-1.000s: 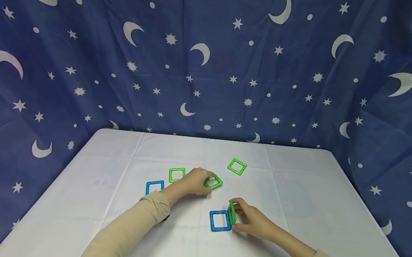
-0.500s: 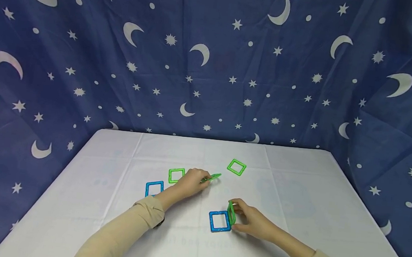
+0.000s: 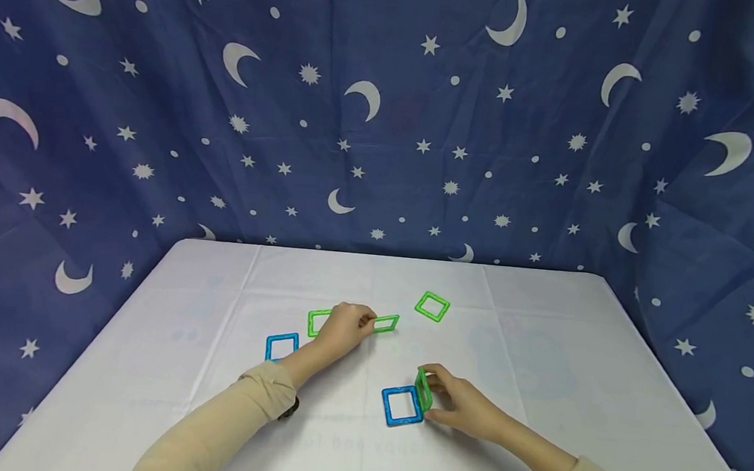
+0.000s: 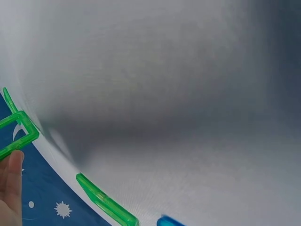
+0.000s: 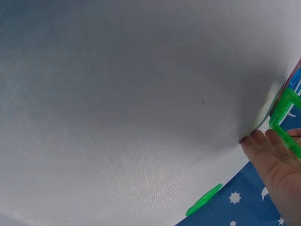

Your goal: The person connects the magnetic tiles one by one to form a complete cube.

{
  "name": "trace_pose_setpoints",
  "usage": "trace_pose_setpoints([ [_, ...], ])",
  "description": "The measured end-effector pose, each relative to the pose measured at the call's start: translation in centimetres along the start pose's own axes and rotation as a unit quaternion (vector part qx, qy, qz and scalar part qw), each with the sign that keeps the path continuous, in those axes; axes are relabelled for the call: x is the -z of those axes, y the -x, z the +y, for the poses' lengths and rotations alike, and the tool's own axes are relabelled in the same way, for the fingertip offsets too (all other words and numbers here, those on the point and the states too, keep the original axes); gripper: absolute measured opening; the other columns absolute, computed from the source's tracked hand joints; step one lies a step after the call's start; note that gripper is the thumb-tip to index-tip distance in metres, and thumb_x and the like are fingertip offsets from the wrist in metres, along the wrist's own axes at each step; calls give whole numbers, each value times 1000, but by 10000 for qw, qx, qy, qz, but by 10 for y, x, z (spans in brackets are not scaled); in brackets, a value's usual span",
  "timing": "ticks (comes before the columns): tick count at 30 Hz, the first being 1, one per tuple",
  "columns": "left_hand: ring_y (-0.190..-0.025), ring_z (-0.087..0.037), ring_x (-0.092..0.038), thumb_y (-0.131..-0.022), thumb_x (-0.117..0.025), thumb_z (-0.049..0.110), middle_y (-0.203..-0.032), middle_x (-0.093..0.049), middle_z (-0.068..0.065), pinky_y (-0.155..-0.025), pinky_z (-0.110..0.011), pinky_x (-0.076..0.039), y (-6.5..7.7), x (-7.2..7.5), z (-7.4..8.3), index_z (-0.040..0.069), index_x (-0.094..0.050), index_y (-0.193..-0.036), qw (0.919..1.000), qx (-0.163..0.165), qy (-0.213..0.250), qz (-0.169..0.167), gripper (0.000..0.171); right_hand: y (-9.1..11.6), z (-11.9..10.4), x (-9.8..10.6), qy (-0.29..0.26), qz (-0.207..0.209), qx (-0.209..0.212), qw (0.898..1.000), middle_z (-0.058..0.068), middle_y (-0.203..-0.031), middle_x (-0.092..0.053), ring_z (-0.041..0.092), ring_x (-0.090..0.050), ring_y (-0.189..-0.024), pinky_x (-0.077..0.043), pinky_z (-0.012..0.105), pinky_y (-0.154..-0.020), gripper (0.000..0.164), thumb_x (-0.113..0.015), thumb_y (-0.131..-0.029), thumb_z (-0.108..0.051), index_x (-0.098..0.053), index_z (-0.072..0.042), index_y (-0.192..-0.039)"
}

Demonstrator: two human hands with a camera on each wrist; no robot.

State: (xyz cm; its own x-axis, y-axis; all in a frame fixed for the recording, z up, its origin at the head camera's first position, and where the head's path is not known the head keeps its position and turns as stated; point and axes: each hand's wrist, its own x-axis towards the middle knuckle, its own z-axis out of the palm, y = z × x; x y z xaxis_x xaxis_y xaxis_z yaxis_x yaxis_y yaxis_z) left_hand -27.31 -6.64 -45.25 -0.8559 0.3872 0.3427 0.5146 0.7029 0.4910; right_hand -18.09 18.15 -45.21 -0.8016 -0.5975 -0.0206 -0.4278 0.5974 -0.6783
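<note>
Four green square frames (image 3: 439, 298), two blue square frames (image 3: 400, 389), two hands (image 3: 469, 408), two sleeves (image 3: 219, 424), one white table (image 3: 532, 458)

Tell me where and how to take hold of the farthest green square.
I'd pinch the right bar of the farthest green square, coming from the right and reaching down partly through its open middle. It lies flat, so the slim frame offers a bar to close across, and the left hand is off to its left.
</note>
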Motion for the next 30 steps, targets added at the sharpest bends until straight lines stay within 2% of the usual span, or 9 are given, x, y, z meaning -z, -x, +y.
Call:
trace_pose_setpoints([
  [6, -74, -14, -68, -85, -64, 4, -84, -72, -10, -65, -19, -53, 7, 1, 3, -1, -72, -93, 9993, 237, 274, -121, 12, 0, 1, -2, -2, -34, 58, 10000, 17, -120, -62, 33, -59, -113, -44, 48, -97, 59, -69, -85, -13, -37, 2, -133],
  [12, -77, -14, -68, -87, -63, 6, -87, -72, -9, -67, -19, -53, 11, 2, 9, 0, -72, -95, 9977, 293, 519, -323, 13, 0, 0, 0, 58, 37, -7, 10000, 16, -118, -63, 33, -60, -112, -45, 47, -96, 58, -70, -83, -11, -39, 0, -131],
  [17, -78, -14, -68, -88, -62, 7, -87, -72, -8, -68, -20, -54, 17, 5, 13, 1, -72, -96, 9960, 338, 737, -366, 14, -1, 0, 1, 34, 45, -39, 10000, 17, -119, -63, 33, -60, -112, -45, 46, -97, 59, -71, -83, -11, -39, 1, -131],
  [30, -73, -12, -67, -88, -62, 6, -83, -72, -6, -63, -14, -50, 31, 6, 24, 3, -72, -93, 9928, 44, 1165, -278, 12, 0, -1, 1, -32, 22, -25, 10000, 18, -119, -63, 34, -60, -112, -44, 46, -97, 59, -71, -83, -10, -39, 2, -131],
])
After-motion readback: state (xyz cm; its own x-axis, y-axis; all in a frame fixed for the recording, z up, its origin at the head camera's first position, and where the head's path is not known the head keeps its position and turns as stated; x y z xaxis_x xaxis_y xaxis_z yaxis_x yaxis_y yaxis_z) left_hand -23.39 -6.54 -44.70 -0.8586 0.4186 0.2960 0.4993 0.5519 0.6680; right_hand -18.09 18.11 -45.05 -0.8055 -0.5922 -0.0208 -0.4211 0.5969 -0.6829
